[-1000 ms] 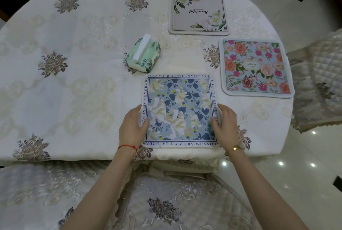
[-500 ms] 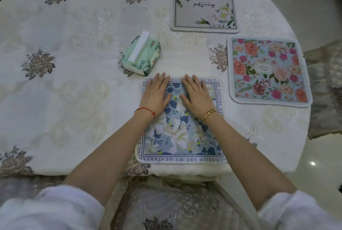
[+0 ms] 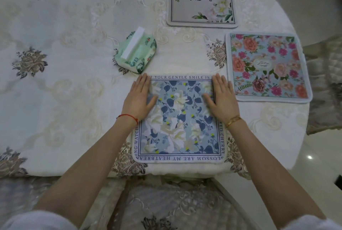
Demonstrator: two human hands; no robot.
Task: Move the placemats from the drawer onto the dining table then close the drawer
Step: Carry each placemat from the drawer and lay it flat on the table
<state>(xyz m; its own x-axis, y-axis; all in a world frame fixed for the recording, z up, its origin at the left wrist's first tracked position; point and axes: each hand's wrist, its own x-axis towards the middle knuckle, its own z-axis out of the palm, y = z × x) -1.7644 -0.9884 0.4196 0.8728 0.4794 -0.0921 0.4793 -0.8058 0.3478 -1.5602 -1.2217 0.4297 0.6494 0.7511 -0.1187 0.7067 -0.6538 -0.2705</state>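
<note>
Head view, looking down on the dining table (image 3: 61, 85). We see both hands laid flat, fingers straight and together, on the blue-and-white placemat (image 3: 178, 118) at lower centre of the frame; neither hand grasps anything. The left hand (image 3: 138, 98) presses the mat's upper left corner and the right hand (image 3: 223, 98) its upper right corner, thumbs turned inward toward each other. The mat is nearly square, so it has no marked long axis; its near edge lies at the table's near edge, its far edge under the fingertips, and it sits symmetrically between the two hands.

Two further placemats already lie on the cloth: a pale floral one (image 3: 201, 0) at upper centre-right and a pink-rose one (image 3: 268, 67) at right, just beside the right hand. A green tissue pack (image 3: 136, 52) rests just beyond the left hand.

We judge this the smoothing of a laid mat. The drawer is not in view, so we cannot tell which way it lies or which hand is nearer to it.
</note>
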